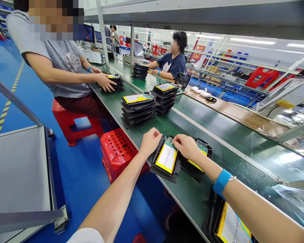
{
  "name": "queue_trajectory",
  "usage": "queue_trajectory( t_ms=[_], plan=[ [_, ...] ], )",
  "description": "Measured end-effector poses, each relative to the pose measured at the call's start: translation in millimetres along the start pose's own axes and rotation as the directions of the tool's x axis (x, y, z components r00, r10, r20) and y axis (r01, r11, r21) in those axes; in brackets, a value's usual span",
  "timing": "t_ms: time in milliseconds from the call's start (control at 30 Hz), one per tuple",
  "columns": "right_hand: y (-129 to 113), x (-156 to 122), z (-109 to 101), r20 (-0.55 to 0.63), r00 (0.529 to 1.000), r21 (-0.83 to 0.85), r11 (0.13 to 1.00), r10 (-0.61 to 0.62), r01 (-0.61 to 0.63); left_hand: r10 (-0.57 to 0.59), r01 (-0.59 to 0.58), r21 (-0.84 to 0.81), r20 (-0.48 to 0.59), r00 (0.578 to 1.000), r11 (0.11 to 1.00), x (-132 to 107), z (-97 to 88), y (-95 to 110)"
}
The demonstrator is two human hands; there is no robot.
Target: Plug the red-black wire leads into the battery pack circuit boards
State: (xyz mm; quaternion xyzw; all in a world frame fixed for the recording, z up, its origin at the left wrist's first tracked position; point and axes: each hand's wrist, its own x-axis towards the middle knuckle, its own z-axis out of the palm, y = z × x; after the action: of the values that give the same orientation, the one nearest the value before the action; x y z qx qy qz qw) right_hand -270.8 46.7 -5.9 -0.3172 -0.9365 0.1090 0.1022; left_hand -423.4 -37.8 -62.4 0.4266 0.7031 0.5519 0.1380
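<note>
An open black tablet shell with a yellow battery (166, 158) lies on the green bench (218, 135) in front of me. My left hand (150, 141) is curled against the shell's top left corner. My right hand (186, 146), a blue wrist strap behind it, pinches at the green circuit board along the shell's top edge. What the fingertips hold is too small to make out. A second open shell with a yellow battery (201, 152) lies partly under my right hand.
Two stacks of the same shells (138, 109) (165, 96) stand further along the bench. A seated person in grey (63, 60) rests hands on another stack (116, 82). Another person (173, 60) sits opposite. Red stools (116, 150) stand by the bench. One more shell (230, 227) lies under my right forearm.
</note>
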Motion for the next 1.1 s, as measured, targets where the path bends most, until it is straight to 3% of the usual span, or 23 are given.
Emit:
queue_trajectory(
  t_ms=[367, 633, 933, 1100],
  plan=[
    [-3, -5, 11, -0.046, 0.997, -0.158, 0.986, -0.065, 0.057, 0.003, -0.007, 0.075, 0.064, 0.998, 0.997, 2, 1.2, 13],
    [2, -7, 6, -0.028, 0.998, -0.08, 0.995, -0.064, 0.061, -0.058, 0.009, 0.22, 0.22, 0.974, 0.976, 8, 13.2, 22],
    [3, -2, 3, -0.04, 0.998, 0.012, 0.999, -0.038, 0.038, -0.116, 0.02, 0.308, 0.296, 0.948, 0.951, 19, 10.9, 30],
    [13, -15, -1, -0.096, 0.994, 0.076, 0.996, -0.047, 0.055, -0.112, 0.006, 0.327, 0.306, 0.946, 0.945, 18, 9.0, 35]
  ],
)
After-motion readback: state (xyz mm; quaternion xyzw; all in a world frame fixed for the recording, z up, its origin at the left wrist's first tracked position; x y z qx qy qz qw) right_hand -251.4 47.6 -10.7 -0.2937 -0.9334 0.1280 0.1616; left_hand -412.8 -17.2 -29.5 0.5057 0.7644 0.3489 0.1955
